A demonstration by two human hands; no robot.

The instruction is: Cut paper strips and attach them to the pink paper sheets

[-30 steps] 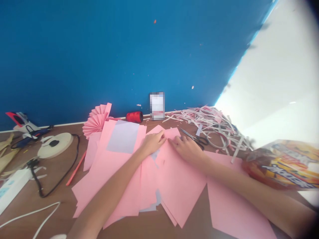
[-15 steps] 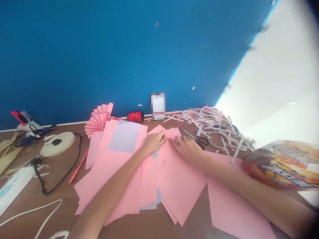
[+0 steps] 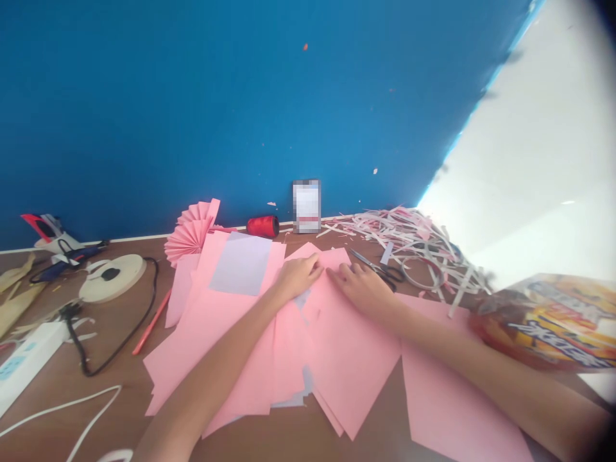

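Observation:
Pink paper sheets [image 3: 353, 359] lie overlapped before me, with a few pale lilac pieces showing among them. My left hand [image 3: 301, 276] is closed, its bent fingers gripping the pink paper near the top of the middle sheets. Just to its right, my right hand [image 3: 363, 289] holds the same paper with curled fingertips; its thumb is hidden. A small gap separates the two hands. Scissors [image 3: 380, 266] with dark handles lie right beside my right hand. A lilac paper piece [image 3: 240, 263] rests on the left pile. Under my right forearm is another pink sheet [image 3: 452, 398].
A pleated pink paper fan [image 3: 191, 231], a red thread spool [image 3: 262, 226] and a propped phone [image 3: 307, 206] stand near the blue wall. Paper strips [image 3: 399, 228] heap at back right, beside a snack packet [image 3: 553, 324]. Left are a ribbon roll [image 3: 113, 278], red pen [image 3: 151, 323] and power strip [image 3: 31, 366].
The whole view has shifted very slightly. Both hands keep their place on the pink paper, with no clear movement of the sheets.

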